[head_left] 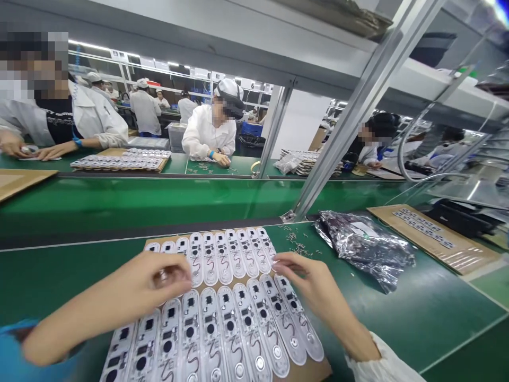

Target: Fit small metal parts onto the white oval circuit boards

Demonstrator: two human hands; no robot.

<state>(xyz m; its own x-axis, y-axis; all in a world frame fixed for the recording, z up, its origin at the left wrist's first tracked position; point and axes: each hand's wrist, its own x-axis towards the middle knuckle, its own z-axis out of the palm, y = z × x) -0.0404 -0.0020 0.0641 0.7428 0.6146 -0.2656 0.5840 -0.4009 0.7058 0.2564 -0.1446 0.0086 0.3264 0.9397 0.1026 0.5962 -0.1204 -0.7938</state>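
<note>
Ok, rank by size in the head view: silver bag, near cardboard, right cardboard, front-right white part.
Near cardboard, largest.
Silver bag and right cardboard: too alike to rank.
Front-right white part, smallest.

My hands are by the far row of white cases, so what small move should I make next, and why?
I'd probably nudge the end case of the far row gently inward with your right hand: its fingertips are right at that case's outer edge. Your left hand, over the same row's left part, might steady the others.
</note>
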